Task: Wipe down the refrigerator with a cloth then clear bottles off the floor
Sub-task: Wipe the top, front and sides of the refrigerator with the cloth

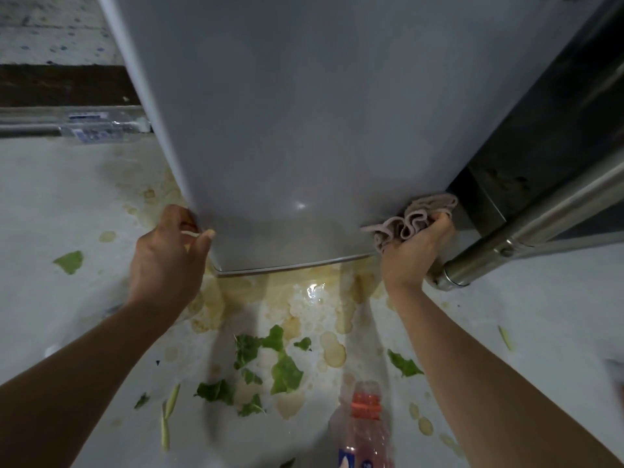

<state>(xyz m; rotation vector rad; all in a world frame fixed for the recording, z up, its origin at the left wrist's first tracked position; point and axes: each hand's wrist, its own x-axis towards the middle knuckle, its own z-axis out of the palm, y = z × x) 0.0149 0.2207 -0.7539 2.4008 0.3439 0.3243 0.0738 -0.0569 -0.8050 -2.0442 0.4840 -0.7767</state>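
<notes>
cloth [416,219] bunched in right hand [412,253] — against refrigerator [304,130] corner

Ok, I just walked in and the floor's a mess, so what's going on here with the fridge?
A person is wiping down the refrigerator. The right hand holds a bunched pinkish cloth against its lower right corner, while the left hand grips the lower left edge. The floor has yellowish spills and leaf scraps. One plastic bottle lies near the person, another bottle by the wall; neither is picked up yet.
</notes>
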